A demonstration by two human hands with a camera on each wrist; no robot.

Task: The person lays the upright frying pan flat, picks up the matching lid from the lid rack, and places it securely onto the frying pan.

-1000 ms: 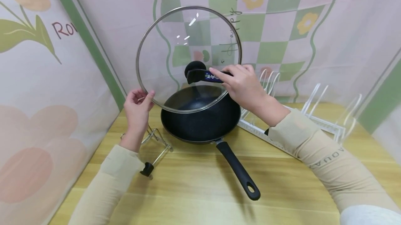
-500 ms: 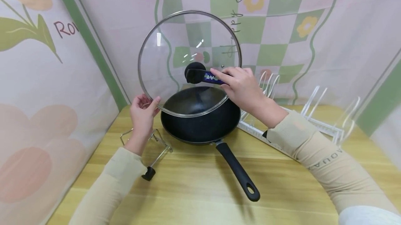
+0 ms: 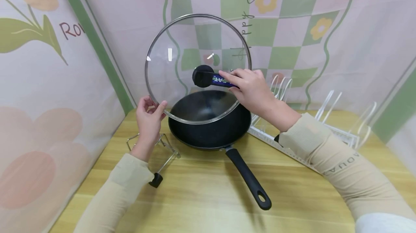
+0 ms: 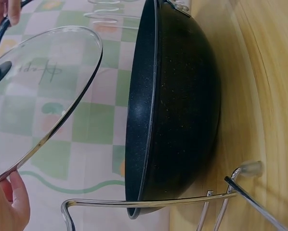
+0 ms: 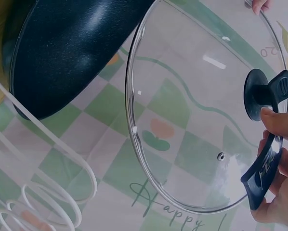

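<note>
A round glass lid [image 3: 182, 45] with a metal rim is held tilted above a black frying pan [image 3: 208, 135], apart from it in the left wrist view. My right hand [image 3: 251, 88] grips the lid's black handle [image 5: 264, 168], thumb on one side and fingers wrapped behind. At the lid's lower left edge, my left hand [image 3: 149, 117] pinches the metal rim between thumb and fingers. The pan stands on the wooden table, its long black handle [image 3: 248, 179] pointing toward the front right.
A metal wire stand [image 3: 165, 150] with black feet is beneath my left wrist, close to the pan's left side. Behind my right forearm stands a white rack [image 3: 266, 137] with upright wire loops. Patterned cloth walls [image 3: 292, 5] enclose the table at the back and sides.
The lid has come slightly down and its tilt has shifted a little. My left hand has moved slightly right with the rim, while my right hand keeps its hold on the handle.
</note>
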